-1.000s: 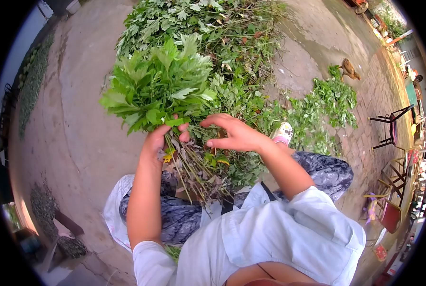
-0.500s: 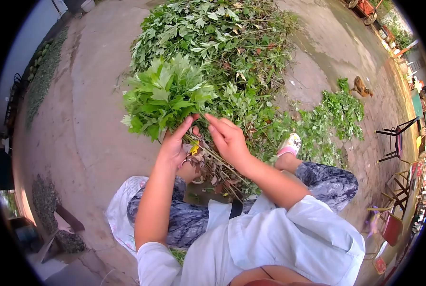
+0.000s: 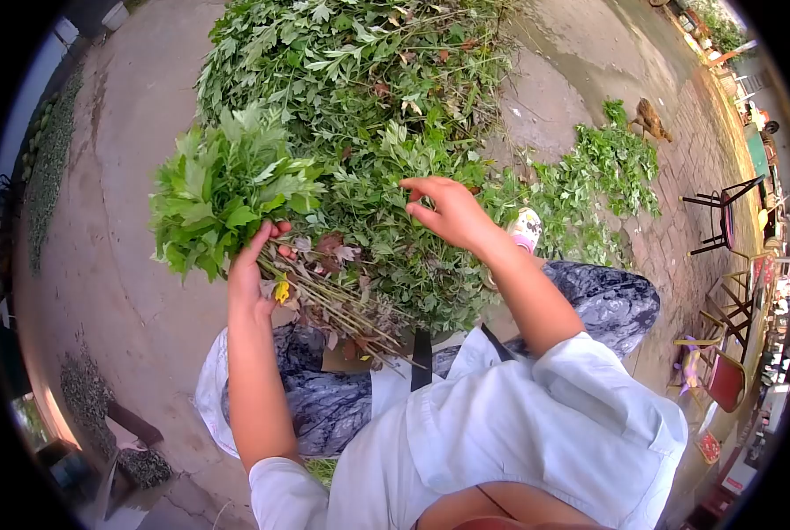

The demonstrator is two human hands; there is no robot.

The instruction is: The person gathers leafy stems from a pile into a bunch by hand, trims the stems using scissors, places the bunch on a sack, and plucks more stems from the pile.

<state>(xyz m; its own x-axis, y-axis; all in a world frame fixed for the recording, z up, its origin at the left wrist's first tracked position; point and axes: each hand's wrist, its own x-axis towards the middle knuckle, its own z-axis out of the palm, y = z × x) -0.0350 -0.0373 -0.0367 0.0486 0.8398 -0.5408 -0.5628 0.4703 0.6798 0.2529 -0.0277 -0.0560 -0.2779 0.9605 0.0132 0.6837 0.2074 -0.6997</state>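
Note:
My left hand (image 3: 255,265) is closed round the stems of a bunch of leafy green plants (image 3: 223,194). The leaves fan out above and left of the fist, while long stems with some withered brown leaves and a yellow one trail down to the right over my lap. Over the big heap of cut leafy stems (image 3: 360,79) hovers my right hand (image 3: 452,212), apart from the bunch. Its fingers are spread and bent a little, and I see nothing between them.
More green stems (image 3: 607,163) lie on the ground at the right, beside a brown hen (image 3: 651,119). Chairs (image 3: 722,216) stand along the right side. Dark chopped plant matter (image 3: 86,389) is spread on the concrete at the left. My shoe (image 3: 527,225) touches the heap's edge.
My right hand has come away from the bunch and opened over the heap. My left hand has carried the bunch left, away from it. The whole view has shifted somewhat.

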